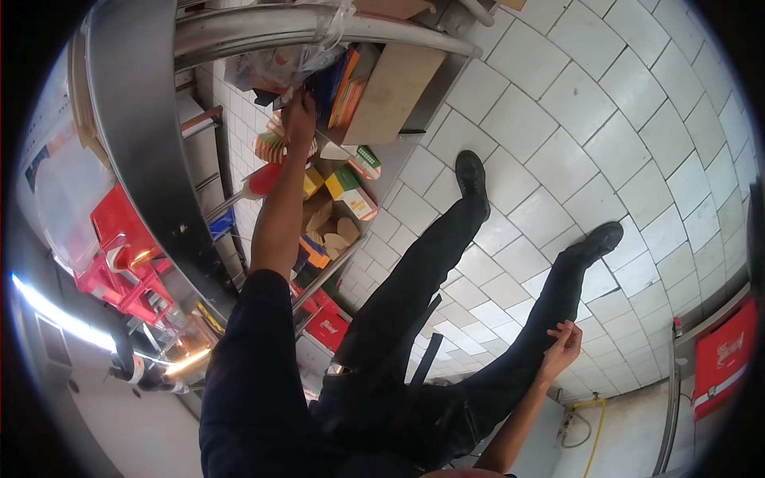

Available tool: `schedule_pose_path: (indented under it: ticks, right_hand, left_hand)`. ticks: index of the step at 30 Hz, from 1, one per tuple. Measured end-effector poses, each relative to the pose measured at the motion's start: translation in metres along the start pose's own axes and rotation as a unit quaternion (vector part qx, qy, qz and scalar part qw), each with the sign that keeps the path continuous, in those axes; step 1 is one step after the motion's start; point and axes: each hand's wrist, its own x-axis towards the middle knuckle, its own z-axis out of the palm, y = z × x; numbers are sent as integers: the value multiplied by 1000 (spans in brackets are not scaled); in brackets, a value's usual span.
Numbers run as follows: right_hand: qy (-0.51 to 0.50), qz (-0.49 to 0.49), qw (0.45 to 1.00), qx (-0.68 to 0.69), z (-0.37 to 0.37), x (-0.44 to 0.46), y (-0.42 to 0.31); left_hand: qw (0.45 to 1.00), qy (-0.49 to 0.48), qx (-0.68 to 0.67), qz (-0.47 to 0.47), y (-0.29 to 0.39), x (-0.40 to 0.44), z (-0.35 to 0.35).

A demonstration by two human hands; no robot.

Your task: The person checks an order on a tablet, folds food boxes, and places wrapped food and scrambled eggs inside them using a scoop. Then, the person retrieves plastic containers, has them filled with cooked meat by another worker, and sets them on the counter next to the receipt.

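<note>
My left hand [298,118] reaches into a shelf under the metal counter, its fingers curled in at the edge of some dark blue flat items [325,89]. What it grips is hidden from view. Just above it hangs a clear plastic bag [275,68]. Folded cartons with striped edges [271,146] lie beside the wrist. My right hand [564,344] hangs beside my right leg, holding nothing, with loosely bent fingers apart.
Brown cardboard [396,94] stands at the shelf's outer end. Yellow and green boxes [344,183] fill the shelf nearer me. A curved steel counter edge [139,119] runs along the left, with red holders [127,279] beyond it. A red box [723,358] sits far right.
</note>
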Motion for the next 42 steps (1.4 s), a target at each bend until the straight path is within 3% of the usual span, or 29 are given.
schedule_pose_path:
  ticks: [5,9,11,12,14,18,24,26,29,30,33,34,36,38,40,41,42]
  right_hand:
    - [7,25,1000,-10,-4,-3,-13]
    - [7,36,999,4,-11,2,-6]
    - [11,30,999,13,-14,3,-6]
    - [14,26,999,20,-16,2,-6]
    - [14,33,999,22,-18,1,-12]
    - [14,46,999,23,-18,3,-6]
    - [16,43,999,30,-18,2,-12]
    - [15,42,999,25,-18,4,-9]
    - [9,37,999,26,-14,3,-3]
    - [7,33,999,28,-13,3,-2]
    - [4,34,999,19,-11,1,1]
    - [4,34,999,19,-9,-1,-5]
    - [-22,64,997,-35,0,-3,-21]
    - [-85,-5,996,34,26,-1,-15]
    - [-255,-7,965,51,75,-10,-70]
    - [-363,-82,926,64,102,-14,-95]
    - [-450,-29,877,166,131,-20,-120]
  left_hand:
    - [996,73,44,-29,16,-4,-12]
    - [998,60,-5,-24,21,-4,-19]
    - [988,141,-55,2,4,-1,-2]
    - [989,140,-54,2,7,-3,-6]
    - [993,52,-49,-91,23,-11,-22]
    - [989,64,-118,-59,37,-20,-24]
    - [991,121,-49,-12,17,0,0]
    - [989,28,-140,41,6,4,3]
    - [970,-4,-242,-8,47,-19,-25]
    - [970,-3,-241,-8,49,-24,-32]
    - [997,-28,-69,-26,54,-50,-49]
    - [993,-17,-110,-49,56,-65,-53]
    - [977,10,-204,-66,68,-102,-70]
    - [969,34,-242,-35,102,-148,-98]
    - [980,33,-193,32,140,-194,-129]
    - [980,17,-185,70,157,-214,-139]
    - [978,1,-178,108,174,-234,-150]
